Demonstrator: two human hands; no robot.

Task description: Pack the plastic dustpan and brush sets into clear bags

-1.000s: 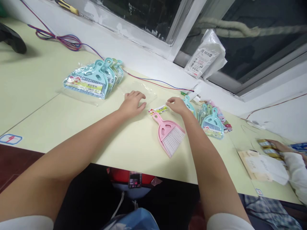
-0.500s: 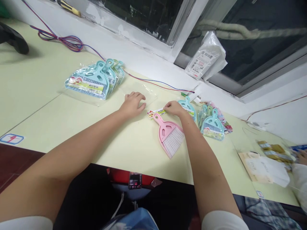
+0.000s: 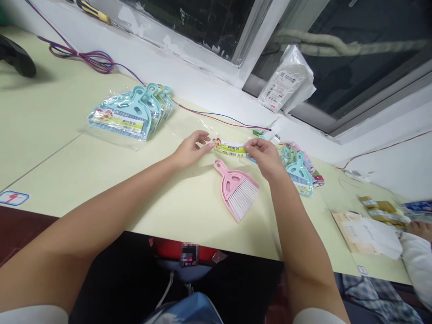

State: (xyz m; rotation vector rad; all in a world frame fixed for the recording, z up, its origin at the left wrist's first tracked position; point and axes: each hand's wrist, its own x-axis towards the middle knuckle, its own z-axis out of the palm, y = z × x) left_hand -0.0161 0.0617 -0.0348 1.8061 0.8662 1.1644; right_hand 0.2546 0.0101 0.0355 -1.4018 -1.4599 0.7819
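A paper label strip (image 3: 230, 147), white, yellow and green with printed characters, is held up off the table, slightly bowed. My right hand (image 3: 265, 155) pinches its right end between thumb and fingers. At the label's left end is my left hand (image 3: 194, 148), its thumb tip at the edge and the fingers apart from the thumb. Just below the label lies a pink dustpan (image 3: 227, 184) with a white-bristled brush (image 3: 242, 198) set in it. Behind my hands a clear plastic bag (image 3: 189, 126) rests flat on the table.
Several bagged blue and green dustpan sets (image 3: 135, 110) are stacked at the left. More bagged sets (image 3: 299, 175) lie at the right. Cables (image 3: 97, 60) run along the wall. A co-worker's sleeve (image 3: 418, 261) is at far right, near a paper packet (image 3: 367, 236).
My right hand has lifted the label off the table, above the dustpan's handle. My left hand has moved right to the label's left end. The pink dustpan stays in place.
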